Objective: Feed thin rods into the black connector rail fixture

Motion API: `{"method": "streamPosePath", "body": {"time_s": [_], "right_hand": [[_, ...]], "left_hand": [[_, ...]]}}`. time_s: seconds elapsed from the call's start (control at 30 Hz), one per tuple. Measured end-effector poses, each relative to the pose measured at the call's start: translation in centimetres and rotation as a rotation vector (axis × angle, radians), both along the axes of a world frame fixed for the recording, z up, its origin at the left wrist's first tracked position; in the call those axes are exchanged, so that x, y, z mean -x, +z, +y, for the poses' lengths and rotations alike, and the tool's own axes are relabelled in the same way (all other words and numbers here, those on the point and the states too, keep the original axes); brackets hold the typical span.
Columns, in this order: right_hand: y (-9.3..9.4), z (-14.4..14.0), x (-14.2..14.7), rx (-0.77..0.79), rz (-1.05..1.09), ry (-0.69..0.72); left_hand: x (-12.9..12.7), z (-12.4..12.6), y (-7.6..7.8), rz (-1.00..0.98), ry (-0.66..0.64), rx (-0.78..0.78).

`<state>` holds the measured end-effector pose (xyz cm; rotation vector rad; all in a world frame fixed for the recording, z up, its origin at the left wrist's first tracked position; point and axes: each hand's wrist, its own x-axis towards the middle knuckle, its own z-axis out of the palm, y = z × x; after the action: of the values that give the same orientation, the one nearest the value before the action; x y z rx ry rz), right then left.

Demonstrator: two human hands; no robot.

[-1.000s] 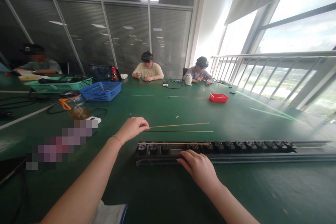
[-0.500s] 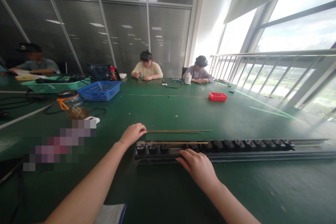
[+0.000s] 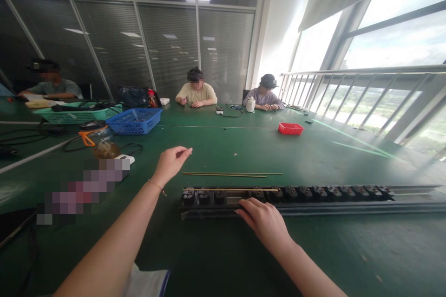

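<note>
Green table (image 3: pixel 313 158) w/ a long black rail (image 3: pixel 306 197) across it. I see my right hand (image 3: pixel 265 222) flat on the rail, fingers spread (nothing gripped). Left hand (image 3: pixel 170 162) hovers open, empty, near two thin rods (image 3: pixel 232 174) lying just behind the rail.

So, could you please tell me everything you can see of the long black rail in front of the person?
The long black rail lies flat on the green table, running left to right and off past the right edge of the view. It looks like dark metal or plastic. A row of small black blocks sits along its top, and a thin brass-coloured rod lies lengthwise over the left blocks. The right hand rests on its near edge; the left hand is raised clear of it.
</note>
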<state>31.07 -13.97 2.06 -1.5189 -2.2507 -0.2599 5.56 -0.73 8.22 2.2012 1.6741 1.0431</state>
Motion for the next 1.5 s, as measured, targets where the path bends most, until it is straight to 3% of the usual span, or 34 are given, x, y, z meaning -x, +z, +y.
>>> {"method": "streamPosePath", "body": {"time_s": [0.1, 0.2, 0.3, 0.43, 0.57, 0.67, 0.83, 0.97, 1.17, 1.5], "right_hand": [[0.1, -0.1, 0.0, -0.007, -0.001, -0.001], [0.2, -0.1, 0.1, -0.004, -0.007, 0.001], [0.2, -0.1, 0.1, -0.002, -0.007, 0.002], [0.2, -0.1, 0.0, -0.003, -0.006, 0.007], [0.3, -0.1, 0.0, 0.006, -0.01, -0.001], [0.3, -0.1, 0.0, 0.014, -0.011, -0.006], [0.2, -0.1, -0.1, 0.01, 0.003, 0.002], [0.1, -0.1, -0.1, 0.002, 0.002, 0.005], [0.2, -0.1, -0.1, -0.009, -0.001, 0.004], [0.2, -0.1, 0.0, -0.005, -0.003, -0.003]], "left_hand": [[-0.7, -2.4, 3.3, 0.131, -0.292, 0.178], [-1.4, -4.4, 4.2, 0.357, -0.482, 0.395], [-2.0, -5.1, 3.6, 0.467, -0.464, 0.406], [-2.2, -4.8, 3.4, 0.423, -0.476, 0.34], [-1.9, -3.7, 3.6, 0.365, -0.373, 0.141], [-1.6, -2.1, 2.1, 0.394, -0.279, 0.056], [-1.0, 0.5, -2.3, 0.459, -0.281, 0.153], [-0.7, 1.6, -4.7, 0.451, -0.24, 0.201], [-0.3, 2.2, -6.2, 0.403, -0.172, 0.161], [0.0, 2.4, -7.2, 0.322, -0.064, 0.116]]}}
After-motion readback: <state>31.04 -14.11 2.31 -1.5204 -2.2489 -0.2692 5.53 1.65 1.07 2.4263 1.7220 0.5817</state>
